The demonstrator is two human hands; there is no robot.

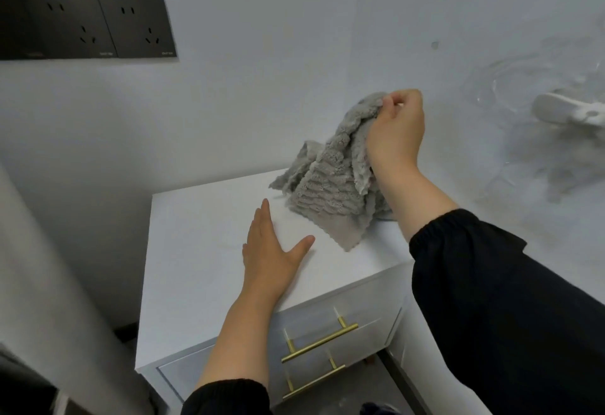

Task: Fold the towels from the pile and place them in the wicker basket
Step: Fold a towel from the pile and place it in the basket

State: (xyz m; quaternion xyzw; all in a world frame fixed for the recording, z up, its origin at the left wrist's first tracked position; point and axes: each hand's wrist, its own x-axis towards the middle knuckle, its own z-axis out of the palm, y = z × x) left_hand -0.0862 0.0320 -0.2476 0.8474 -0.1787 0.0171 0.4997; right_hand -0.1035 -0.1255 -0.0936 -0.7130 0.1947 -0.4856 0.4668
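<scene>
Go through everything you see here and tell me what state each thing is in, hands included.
Grey towel, unfolded, lifted by its top edge, lower part resting on the cabinet.
Right hand, pinches the towel's top edge.
Left hand, flat on the cabinet top, fingers straight.
Cabinet drawers, shut.
Wall sockets, nothing plugged in.

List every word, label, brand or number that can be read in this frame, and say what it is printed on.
No text here can be read.
Black wall sockets: small pale marks along their lower edges, probably brand marks, too small and blurred to read.
Grey towel: no label or print visible.
White cabinet and its brass handles: no writing visible.
</scene>
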